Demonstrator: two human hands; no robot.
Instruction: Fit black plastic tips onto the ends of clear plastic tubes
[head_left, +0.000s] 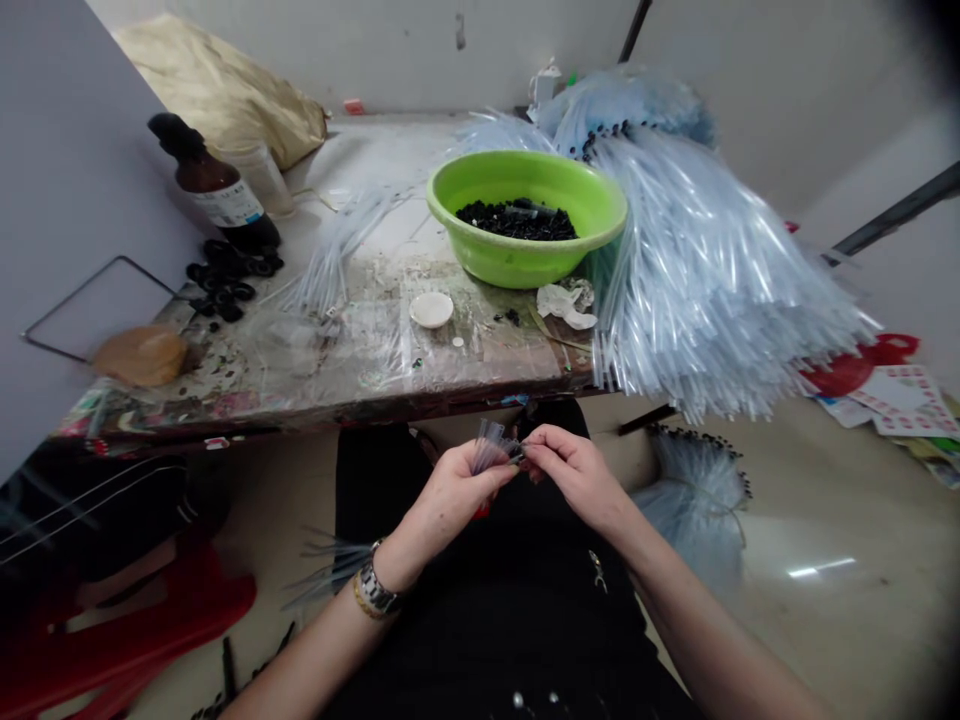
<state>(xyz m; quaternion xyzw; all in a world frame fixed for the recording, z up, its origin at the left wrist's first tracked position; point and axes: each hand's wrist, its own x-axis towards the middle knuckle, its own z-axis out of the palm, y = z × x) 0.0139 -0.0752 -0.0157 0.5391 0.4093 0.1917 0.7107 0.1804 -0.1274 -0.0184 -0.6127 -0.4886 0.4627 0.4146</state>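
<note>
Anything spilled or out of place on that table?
Yes: small black pieces lie loose on the worn, stained tabletop, in front of the green bowl holding similar pieces, so they look spilled.

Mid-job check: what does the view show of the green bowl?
The bowl is round, wide and bright green, seemingly plastic, with a thick pale rim and sides narrowing downward. It stands upright on the stained table, partly filled with small black pieces. Clear tubes crowd its right side; whether they press on it, I can't tell. Neither the left hand nor the right hand touches it.
</note>
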